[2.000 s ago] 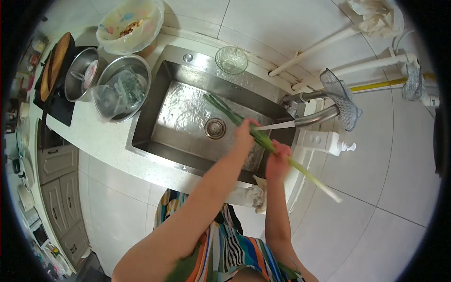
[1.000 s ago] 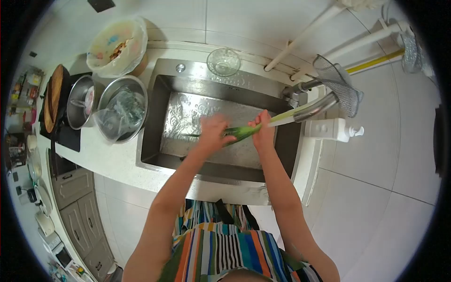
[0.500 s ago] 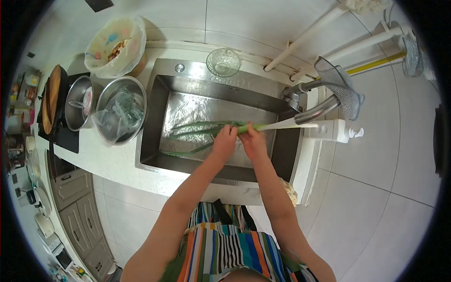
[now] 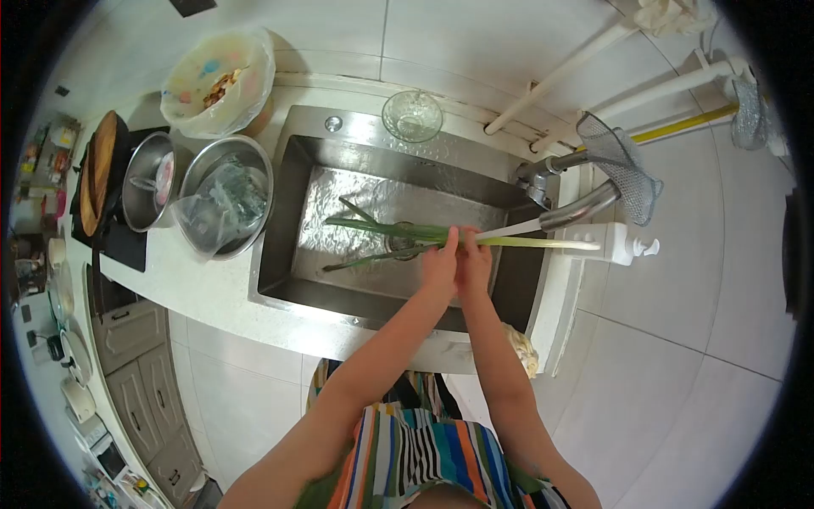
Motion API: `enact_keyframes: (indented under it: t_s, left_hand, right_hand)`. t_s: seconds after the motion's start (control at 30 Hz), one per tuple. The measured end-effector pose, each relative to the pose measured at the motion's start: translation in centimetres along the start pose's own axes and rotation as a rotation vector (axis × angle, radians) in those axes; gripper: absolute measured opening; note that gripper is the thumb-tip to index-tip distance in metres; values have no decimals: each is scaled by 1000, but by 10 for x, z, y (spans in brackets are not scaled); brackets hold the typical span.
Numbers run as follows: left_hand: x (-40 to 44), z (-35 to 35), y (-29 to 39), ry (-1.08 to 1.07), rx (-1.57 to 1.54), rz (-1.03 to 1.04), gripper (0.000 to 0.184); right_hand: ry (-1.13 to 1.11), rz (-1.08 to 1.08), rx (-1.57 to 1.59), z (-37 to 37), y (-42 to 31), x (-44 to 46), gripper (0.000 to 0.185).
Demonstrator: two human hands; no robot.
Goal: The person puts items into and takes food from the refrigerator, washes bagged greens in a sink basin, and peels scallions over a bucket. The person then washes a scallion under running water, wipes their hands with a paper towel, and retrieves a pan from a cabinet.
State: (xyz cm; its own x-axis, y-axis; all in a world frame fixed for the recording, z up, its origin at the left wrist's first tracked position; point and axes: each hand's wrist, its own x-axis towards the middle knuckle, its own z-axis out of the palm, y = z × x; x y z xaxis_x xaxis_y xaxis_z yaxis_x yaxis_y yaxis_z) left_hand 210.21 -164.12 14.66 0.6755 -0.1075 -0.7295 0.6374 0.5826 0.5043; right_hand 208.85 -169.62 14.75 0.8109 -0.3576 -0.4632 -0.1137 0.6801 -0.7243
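Both hands are over the steel sink [image 4: 280, 284], closed around one long green onion [image 4: 386, 228]. My left hand [image 4: 438, 265] grips it where the green leaves begin. Right beside it, touching, my right hand [image 4: 475, 265] is wrapped round the stalk. The pale stalk points right, past the sink's edge, and the dark green leaves spread left over the basin. From the faucet [image 4: 585, 206] a stream of water runs down onto the stalk at my right hand. The drain [image 4: 405, 246] lies partly hidden behind the leaves.
A glass bowl [image 4: 412, 116] sits on the sink's back ledge. Left of the sink stand a steel bowl [image 4: 264, 182] with a plastic bag, another steel bowl [image 4: 136, 212], and a lined waste bin [image 4: 254, 64]. A white pump bottle [image 4: 612, 243] is at the right.
Both hands have moved right and closer together along the green onion. Its leaves have shifted right, and its pale end reaches further past the sink's right side.
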Motion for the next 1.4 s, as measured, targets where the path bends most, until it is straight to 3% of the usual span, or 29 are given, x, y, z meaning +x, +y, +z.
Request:
enact_keyframes:
  t_s: [0.03,0.07,0.13,0.27,0.33,0.4,0.47,0.53,0.57,0.63,0.73,0.77,0.83,0.87,0.9,0.93,1.0,1.03,1.07,1.1,1.17,1.23,1.27,1.33,1.4]
  left_hand:
    - [7,4,-1,5,-237,-136,33]
    - [10,11,5,12,-245,-129,33]
    - [18,27,15,358,-196,-299,19]
    - [65,12,-5,423,-180,-446,9]
    - [83,-8,-6,350,-405,-277,6]
    - [91,-26,17,327,-259,-180,7]
    - [103,-37,30,279,-314,-188,8]
    - [126,-58,36,292,-198,-85,20]
    - [141,-72,45,417,-186,-22,18]
    - [172,-123,64,317,-85,60,18]
    - [189,-165,110,651,657,546,21]
    - [152,-142,127,636,779,769,17]
    - [118,-109,121,77,899,837,16]
    - [85,-82,110,-301,905,831,30]
    - [64,-65,88,-444,1077,862,46]
    - [40,-50,72,-628,1217,751,57]
    - [15,-33,53,-919,1215,456,58]
    - [11,-35,53,-936,1228,458,58]
    - [10,-43,57,-777,1289,398,54]
    - [9,-53,62,-610,1344,341,50]
    - [8,-80,68,-570,1423,329,46]
    - [8,-110,64,-531,1494,296,42]
    - [12,-125,60,-475,1620,269,41]
    - [22,-143,43,-417,1750,241,39]
    - [32,-150,24,-353,2001,425,33]
  right_hand:
    - [15,38,-12,1,-2,-1,17]
    - [6,47,-16,-2,2,-2,17]
    - [-6,-52,-105,-13,8,-6,24]
    - [19,-201,-213,-12,-3,-20,27]
    - [99,-500,-661,-22,-25,-35,16]
    - [-19,-449,-56,-21,-54,-60,16]
    - [-22,-394,-72,-16,-79,-82,28]
    - [-72,-468,-85,-23,-104,-98,26]
    - [-14,-553,-82,-28,-119,-102,29]
    - [-16,-565,31,-40,-145,-105,28]
    - [-58,-579,46,-48,-153,-100,26]
    - [-56,-583,59,-46,-146,-94,26]
    - [58,-587,-156,-40,-117,-79,22]
    - [27,-566,-209,-42,-91,-67,18]
    - [59,-349,-138,-34,-69,-57,15]
    - [58,-225,-124,-23,-45,-49,13]
    - [2,14,5,3,-10,-38,10]
    - [-66,135,123,12,-5,-35,9]
    - [-66,129,138,14,-2,-30,9]
    - [-18,67,46,14,3,-22,8]
    - [22,5,-41,18,-2,-4,7]
    - [193,-288,4,15,-21,14,8]
    - [196,-286,10,16,-28,21,8]
    - [105,-386,-98,17,-37,30,13]
    - [-26,-289,-228,16,-31,30,18]
